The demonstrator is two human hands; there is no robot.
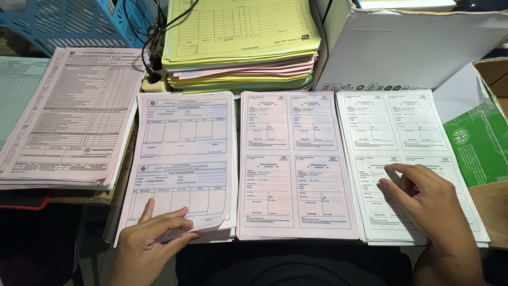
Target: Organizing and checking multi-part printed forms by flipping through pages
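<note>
Paper stacks: 3 stacks of printed forms lie side by side along the near edge of the table, touching or nearly touching one another.
Left stack: pale blue-white forms (182, 153), each sheet carrying 2 boxed forms one above the other; the bottom corner of the top sheets is lifted and curled.
Middle stack: pink forms (293, 164), 4 boxed panels per sheet, lying flat, touched by neither hand.
Right stack: white forms (394, 132), also 4 panels per sheet, flat.
Left hand (145, 241): fingers loosely curved and partly apart, pinching the raised bottom corner of the blue-white stack between thumb and fingertips.
Right hand (426, 198): fingers gently curled, holding nothing; index finger and thumb tips press down on the top sheet of the white stack near its middle.
Progress: judging from the layout, the sheets are arranged in 3 neat piles; only the left pile is being thumbed, and no sheet has been pulled clear of any pile.
Behind: tall stack of yellow, pink and green sheets (241, 42), beside a white cardboard box (407, 47).
Far left: slanted pile of pink checklist sheets (69, 111) and a blue plastic basket (74, 21).
Far right: green packet (481, 140) inside an open brown carton.
</note>
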